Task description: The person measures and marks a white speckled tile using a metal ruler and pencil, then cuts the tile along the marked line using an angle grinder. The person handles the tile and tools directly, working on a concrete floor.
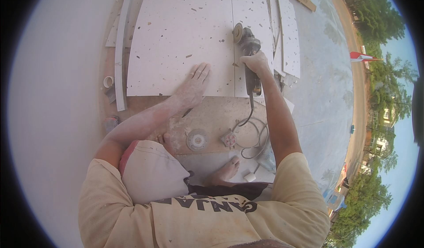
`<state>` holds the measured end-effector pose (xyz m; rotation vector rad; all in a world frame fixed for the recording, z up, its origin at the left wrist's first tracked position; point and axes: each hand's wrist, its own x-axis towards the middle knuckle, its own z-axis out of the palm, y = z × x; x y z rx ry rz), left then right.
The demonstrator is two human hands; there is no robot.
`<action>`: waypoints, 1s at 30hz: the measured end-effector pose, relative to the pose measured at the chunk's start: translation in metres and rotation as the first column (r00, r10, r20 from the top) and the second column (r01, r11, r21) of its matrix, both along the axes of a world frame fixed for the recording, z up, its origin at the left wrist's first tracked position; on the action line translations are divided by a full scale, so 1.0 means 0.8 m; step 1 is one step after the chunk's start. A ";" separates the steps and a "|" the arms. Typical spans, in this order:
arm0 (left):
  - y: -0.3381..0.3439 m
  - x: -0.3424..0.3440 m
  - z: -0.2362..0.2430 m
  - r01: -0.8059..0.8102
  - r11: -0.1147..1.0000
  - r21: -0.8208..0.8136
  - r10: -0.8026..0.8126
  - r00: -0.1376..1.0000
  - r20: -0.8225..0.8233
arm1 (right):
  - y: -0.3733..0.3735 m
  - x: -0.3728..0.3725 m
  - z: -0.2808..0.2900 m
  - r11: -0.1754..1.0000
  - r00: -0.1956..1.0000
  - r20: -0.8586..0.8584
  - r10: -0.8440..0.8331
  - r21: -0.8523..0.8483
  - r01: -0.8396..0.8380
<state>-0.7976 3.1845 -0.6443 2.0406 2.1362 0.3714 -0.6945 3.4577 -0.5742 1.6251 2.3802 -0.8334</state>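
A large white tile [181,36] with scattered brown and grey chips lies before me, crossed by a thin straight line near its right side. My left hand [194,87] rests flat on its near part, fingers stretched out. Closed around the body of a black angle grinder [251,47] is my right hand [257,62]. The grinder's round disc [238,32] stands at the line; whether it is turning cannot be made out. From the grinder's near end a dark cord [251,109] runs down. A small dark pointed thing [187,112] shows below my left wrist.
A round grey disc [197,140] and a socket block [229,139] with a coiled cable [260,135] lie between the tile and my feet. Tile strips [289,36] are stacked at the right. A long metal straightedge [120,58] and a tape roll [108,81] lie left.
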 end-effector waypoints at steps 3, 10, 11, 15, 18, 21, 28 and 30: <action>0.000 0.000 -0.001 0.002 1.000 0.012 -0.002 1.000 0.011 | 0.004 -0.001 -0.003 1.000 1.000 0.007 0.006 0.003 -0.006; -0.001 -0.001 -0.008 -0.012 0.999 0.046 0.007 0.995 0.100 | 0.007 -0.004 -0.010 0.997 0.999 -0.049 0.015 0.072 -0.012; -0.001 -0.001 -0.008 -0.009 0.999 0.047 0.004 0.995 0.095 | 0.009 -0.004 -0.013 0.996 0.999 -0.050 0.014 0.088 -0.010; 0.000 0.000 -0.005 -0.001 0.999 0.033 -0.002 0.996 0.088 | 0.015 -0.005 -0.012 0.998 0.999 -0.038 0.014 0.064 -0.012; -0.001 0.000 -0.005 -0.002 0.999 0.032 -0.001 0.997 0.083 | 0.015 -0.007 -0.018 0.993 1.000 -0.031 0.000 0.117 0.003; -0.002 0.000 -0.005 -0.009 0.999 0.039 0.006 0.997 0.075 | 0.018 -0.008 -0.019 0.996 0.999 -0.042 0.015 0.088 -0.011; 0.000 -0.001 0.000 0.004 1.000 0.025 -0.006 0.997 0.079 | 0.029 -0.011 -0.023 0.995 0.999 -0.039 -0.001 0.095 0.005; -0.002 -0.001 -0.001 -0.004 0.999 0.037 0.001 0.994 0.106 | 0.027 -0.016 -0.020 0.995 0.999 -0.051 0.015 0.103 -0.010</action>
